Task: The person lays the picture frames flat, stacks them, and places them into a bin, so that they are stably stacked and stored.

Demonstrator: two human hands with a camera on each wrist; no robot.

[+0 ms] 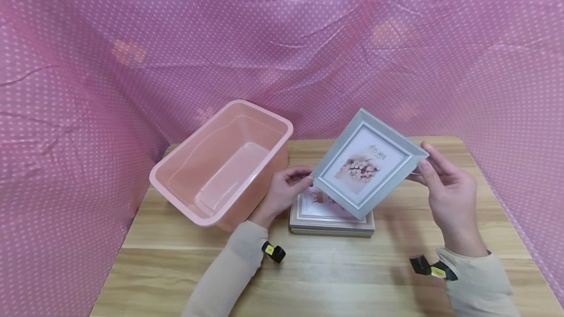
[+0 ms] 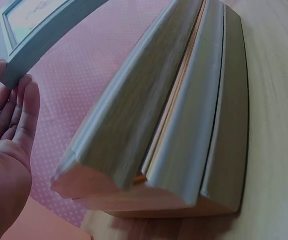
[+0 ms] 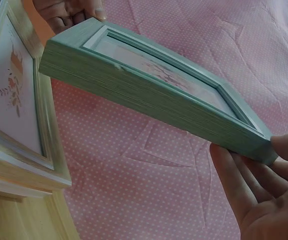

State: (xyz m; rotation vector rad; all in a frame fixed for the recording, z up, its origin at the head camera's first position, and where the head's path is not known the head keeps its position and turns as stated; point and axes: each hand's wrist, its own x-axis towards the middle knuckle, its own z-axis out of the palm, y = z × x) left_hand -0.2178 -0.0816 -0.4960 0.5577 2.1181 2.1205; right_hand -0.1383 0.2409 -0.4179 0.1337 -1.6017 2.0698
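A grey-green picture frame [image 1: 365, 165] with a flower print is held up, tilted, above a stack of picture frames [image 1: 331, 226]. My left hand [image 1: 286, 187] pinches its left corner between thumb and fingers. At the opposite corner, my right hand [image 1: 454, 194] grips it, thumb on the front and fingers behind. In the left wrist view, the stacked frames [image 2: 183, 115] show their moulded edges close to the left hand [image 2: 9, 135]. The right wrist view shows the held frame [image 3: 148, 95] from its side, with both hands at opposite corners.
A pink plastic bin [image 1: 260, 175] stands left of the stack, its opening facing up and its inner floor visible. The wooden table [image 1: 335, 278] lies beneath everything. Pink dotted cloth [image 1: 282, 53] hangs behind and at both sides.
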